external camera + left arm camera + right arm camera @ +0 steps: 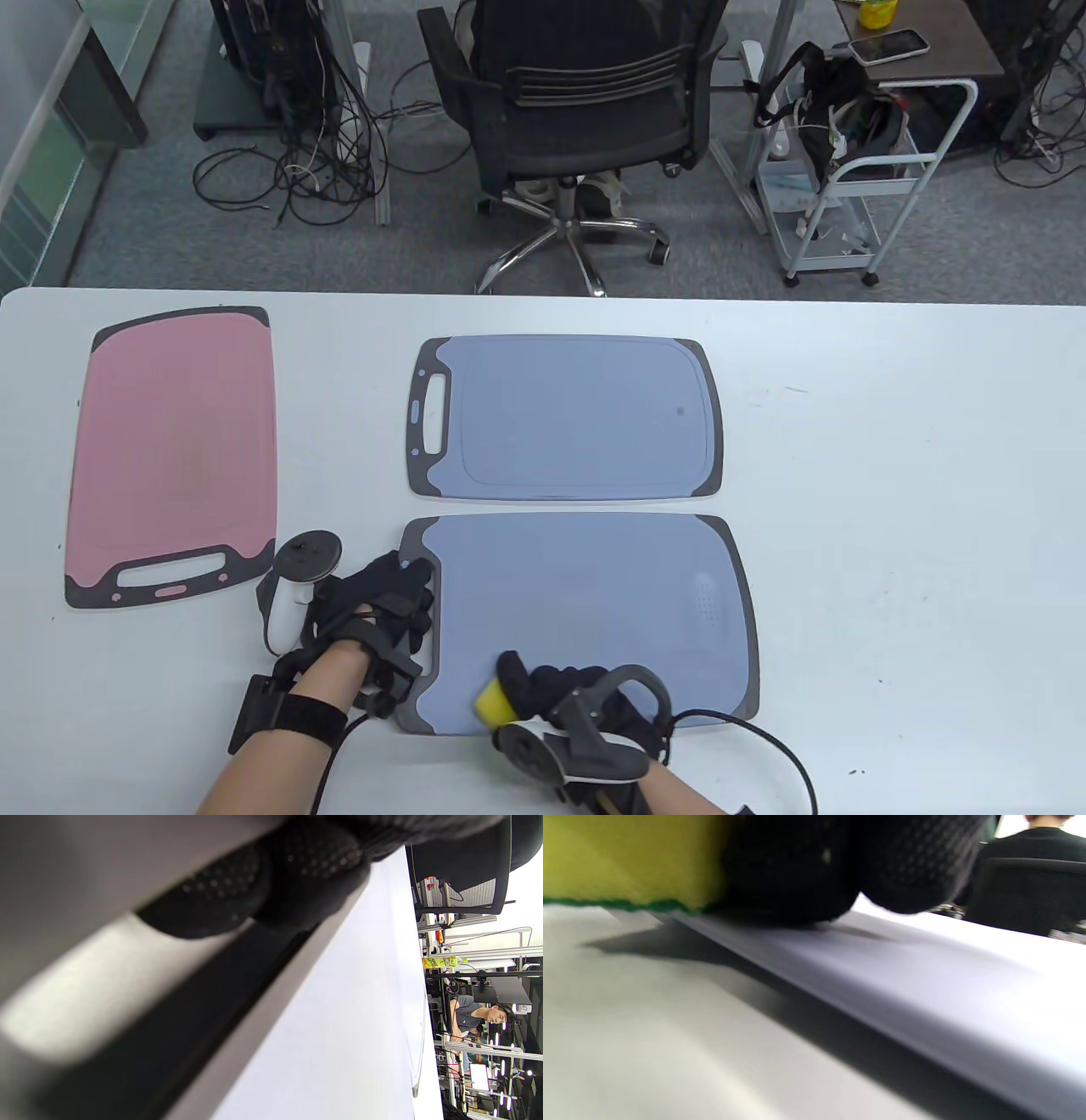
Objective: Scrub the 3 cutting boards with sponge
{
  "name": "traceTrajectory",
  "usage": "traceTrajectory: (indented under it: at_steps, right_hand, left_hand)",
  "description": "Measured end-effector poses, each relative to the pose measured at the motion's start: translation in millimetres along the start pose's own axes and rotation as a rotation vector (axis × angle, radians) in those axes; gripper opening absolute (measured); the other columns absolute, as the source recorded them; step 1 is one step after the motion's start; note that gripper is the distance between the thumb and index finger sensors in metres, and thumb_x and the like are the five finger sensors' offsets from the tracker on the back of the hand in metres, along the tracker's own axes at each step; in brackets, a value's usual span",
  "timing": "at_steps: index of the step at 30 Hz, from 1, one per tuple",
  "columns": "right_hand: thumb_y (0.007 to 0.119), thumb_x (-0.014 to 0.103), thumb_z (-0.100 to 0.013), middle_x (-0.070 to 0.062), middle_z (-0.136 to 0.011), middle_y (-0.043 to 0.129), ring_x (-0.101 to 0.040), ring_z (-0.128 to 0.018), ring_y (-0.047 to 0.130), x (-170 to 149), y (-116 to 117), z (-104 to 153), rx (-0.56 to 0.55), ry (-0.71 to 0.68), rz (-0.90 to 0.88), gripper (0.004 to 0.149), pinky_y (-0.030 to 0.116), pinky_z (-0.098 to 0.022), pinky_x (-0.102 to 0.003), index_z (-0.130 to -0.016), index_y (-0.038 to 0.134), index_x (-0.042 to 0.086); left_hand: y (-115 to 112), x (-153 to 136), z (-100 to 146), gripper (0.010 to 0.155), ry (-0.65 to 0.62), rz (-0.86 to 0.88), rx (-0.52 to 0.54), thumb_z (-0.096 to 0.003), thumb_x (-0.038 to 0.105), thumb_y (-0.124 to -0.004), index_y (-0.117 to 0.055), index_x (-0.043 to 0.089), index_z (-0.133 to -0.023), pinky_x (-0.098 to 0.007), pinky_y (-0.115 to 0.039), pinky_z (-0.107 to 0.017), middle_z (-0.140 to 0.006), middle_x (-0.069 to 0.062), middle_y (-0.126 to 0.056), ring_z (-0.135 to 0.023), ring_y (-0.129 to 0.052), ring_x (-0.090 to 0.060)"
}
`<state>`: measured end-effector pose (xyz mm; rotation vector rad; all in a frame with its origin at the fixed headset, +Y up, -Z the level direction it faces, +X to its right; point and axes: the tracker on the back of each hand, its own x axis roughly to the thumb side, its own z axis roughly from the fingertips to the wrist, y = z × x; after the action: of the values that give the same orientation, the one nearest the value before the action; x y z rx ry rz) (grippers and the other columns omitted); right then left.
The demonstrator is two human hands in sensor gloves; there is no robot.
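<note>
A white table (891, 526) is spanning the near part of the scene. Beyond its far edge, a black office chair (585, 110) is standing on a chrome star base over grey carpet. To the far left, a bundle of black cables (288, 170) is lying tangled on the floor beside dark equipment. To the far right, a white wire cart (857, 204) on casters is carrying a black bag (836, 110). Behind it, a brown desk (933, 42) is holding a phone (888, 45) and a yellow container (876, 10). In the left wrist view, a person (477, 1014) is sitting among lit racks in the distance.
</note>
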<state>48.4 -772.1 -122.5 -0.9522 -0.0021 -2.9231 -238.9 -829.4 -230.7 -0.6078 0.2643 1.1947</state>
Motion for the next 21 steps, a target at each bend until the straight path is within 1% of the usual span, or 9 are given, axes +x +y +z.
traceTrajectory:
  at_steps: [2,5,10,12,14,17,18,20,21]
  right_hand:
    - [0.072,0.066,-0.04,0.0,-0.056,0.09,-0.007,-0.032,0.094,-40.3,5.9,26.9,0.012,0.091,-0.031,0.079,0.087,-0.032,-0.034,-0.102,0.065,0.017]
    - [0.071,0.066,-0.04,0.0,-0.057,0.09,-0.008,-0.033,0.095,-89.7,12.1,61.5,0.038,0.218,-0.008,0.079,0.086,-0.033,-0.035,-0.102,0.065,0.017]
    - [0.072,0.063,-0.041,-0.001,-0.061,0.09,-0.012,-0.036,0.095,-157.1,21.9,113.8,0.072,0.44,-0.058,0.078,0.085,-0.035,-0.037,-0.102,0.066,0.015]
    - [0.072,0.064,-0.042,-0.003,-0.063,0.09,-0.012,-0.037,0.095,-175.7,24.4,128.5,0.083,0.512,-0.088,0.078,0.085,-0.036,-0.038,-0.102,0.065,0.015]
    - [0.076,0.06,-0.042,-0.006,-0.063,0.09,-0.015,-0.038,0.095,-187.0,25.5,135.8,0.062,0.583,-0.143,0.077,0.084,-0.037,-0.04,-0.102,0.067,0.013]
    - [0.076,0.061,-0.042,-0.004,-0.065,0.09,-0.013,-0.04,0.094,-203.4,22.8,141.8,0.077,0.658,-0.078,0.076,0.084,-0.038,-0.038,-0.102,0.067,0.015]
    - [0.076,0.062,-0.042,-0.004,-0.065,0.09,-0.013,-0.04,0.094,-206.8,21.2,143.7,0.06,0.68,-0.088,0.076,0.084,-0.038,-0.038,-0.103,0.066,0.016]
    - [0.077,0.061,-0.042,-0.005,-0.065,0.09,-0.014,-0.04,0.094,-214.6,19.3,148.9,-0.007,0.731,-0.181,0.076,0.084,-0.038,-0.039,-0.102,0.067,0.015]
    - [0.077,0.061,-0.042,-0.005,-0.065,0.09,-0.014,-0.04,0.094,-216.5,19.1,150.5,-0.013,0.742,-0.207,0.076,0.084,-0.038,-0.04,-0.103,0.067,0.014]
  left_hand:
    - [0.1,0.2,0.0,0.053,0.001,0.001,0.0,-0.0599,0.051,-0.073,-0.07,0.01,-0.093,-0.025,-0.102,-0.026,-0.066,0.004,-0.095,-0.034,-0.107,0.0]
    - [0.3,0.2,0.0,0.053,0.001,0.003,-0.002,-0.0599,0.051,-0.073,-0.07,0.01,-0.094,-0.025,-0.102,-0.026,-0.066,0.004,-0.095,-0.034,-0.107,0.0]
    - [1.4,-2.4,1.3,0.054,0.017,0.029,0.0,-0.0589,0.052,-0.074,-0.071,0.012,-0.094,-0.025,-0.102,-0.027,-0.066,0.004,-0.096,-0.035,-0.108,0.0]
    - [3.3,-4.4,-0.1,0.055,0.032,0.065,-0.031,-0.0574,0.053,-0.075,-0.071,0.013,-0.094,-0.026,-0.103,-0.028,-0.065,0.005,-0.096,-0.036,-0.109,-0.001]
    - [4.0,-6.6,-0.2,0.057,0.051,0.1,-0.076,-0.0561,0.055,-0.075,-0.069,0.014,-0.096,-0.026,-0.103,-0.029,-0.065,0.006,-0.096,-0.037,-0.109,-0.001]
    - [5.1,-8.7,1.5,0.054,0.047,0.14,-0.115,-0.055,0.055,-0.077,-0.072,0.018,-0.094,-0.028,-0.102,-0.027,-0.06,0.008,-0.096,-0.034,-0.108,-0.002]
    - [6.1,-8.4,2.6,0.05,0.026,0.159,-0.138,-0.0559,0.055,-0.076,-0.072,0.02,-0.092,-0.028,-0.102,-0.028,-0.06,0.008,-0.096,-0.034,-0.108,-0.002]
    - [9.5,0.3,8.3,0.048,-0.133,0.214,-0.143,-0.0594,0.05,-0.075,-0.072,0.015,-0.092,-0.029,-0.102,-0.026,-0.06,0.005,-0.096,-0.033,-0.108,-0.004]
    - [9.4,4.8,11.4,0.048,-0.161,0.222,-0.148,-0.0604,0.049,-0.074,-0.071,0.013,-0.093,-0.03,-0.101,-0.027,-0.061,0.003,-0.096,-0.035,-0.108,-0.005]
